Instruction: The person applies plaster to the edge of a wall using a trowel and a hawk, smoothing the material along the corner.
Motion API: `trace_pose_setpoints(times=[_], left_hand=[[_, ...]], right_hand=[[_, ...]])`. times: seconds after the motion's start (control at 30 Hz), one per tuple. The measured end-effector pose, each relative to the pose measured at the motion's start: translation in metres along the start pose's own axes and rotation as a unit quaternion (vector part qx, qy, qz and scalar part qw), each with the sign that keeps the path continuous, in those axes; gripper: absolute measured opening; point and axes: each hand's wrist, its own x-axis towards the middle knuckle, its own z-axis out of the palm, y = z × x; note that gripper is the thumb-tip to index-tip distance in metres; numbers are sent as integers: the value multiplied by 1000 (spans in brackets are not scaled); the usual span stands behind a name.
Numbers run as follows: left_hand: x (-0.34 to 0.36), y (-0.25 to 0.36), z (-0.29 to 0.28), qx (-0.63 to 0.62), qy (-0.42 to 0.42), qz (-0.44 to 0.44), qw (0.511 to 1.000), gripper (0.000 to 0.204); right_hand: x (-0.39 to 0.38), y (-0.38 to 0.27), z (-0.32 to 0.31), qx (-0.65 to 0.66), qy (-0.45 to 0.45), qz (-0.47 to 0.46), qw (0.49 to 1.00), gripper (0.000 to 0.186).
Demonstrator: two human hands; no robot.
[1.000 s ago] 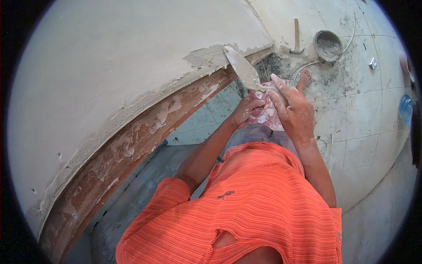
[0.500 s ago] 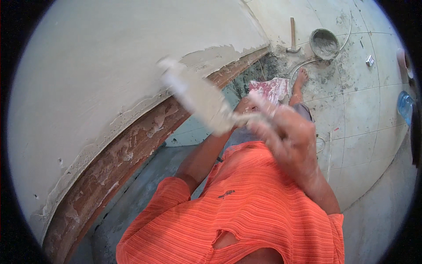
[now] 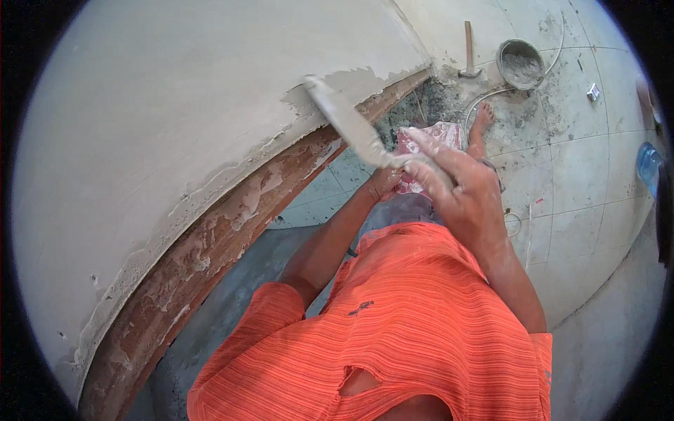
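Grey plaster (image 3: pixel 353 83) edges the pale wall (image 3: pixel 154 119); before it slants the trowel (image 3: pixel 347 126), its handle clamped in the right hand (image 3: pixel 472 191). Fingers of the left hand (image 3: pixel 382 184) are hidden beside a red-and-white sheet (image 3: pixel 446 135); I can't tell its grip. I'd favour a shallow blade, even pressure. Brown board (image 3: pixel 203 261) below; hammer (image 3: pixel 468 43), bucket (image 3: pixel 517 46) on smeared tiles (image 3: pixel 579 172).

Pale tiled floor (image 3: pixel 577 175), dark grey stains (image 3: pixel 442 99)
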Motion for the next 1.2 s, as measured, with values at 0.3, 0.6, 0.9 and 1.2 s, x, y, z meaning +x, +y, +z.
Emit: trace_pose_setpoints(times=[0.3,0.6,0.9,1.2], left_hand=[[-11,22,12,138,85,39,986,25],[-1,71,41,30,10,33,999,20],[9,88,55,64,-26,60,996,20],[3,76,72,4,21,107,994,22]], right_hand=[[-32,-40,-34,114,-42,-2,993,42],[-110,55,-128,-85,34,199,976,38],[-123,65,-120,-359,23,82,929,40],[-129,57,-121,138,-163,305,928,42]])
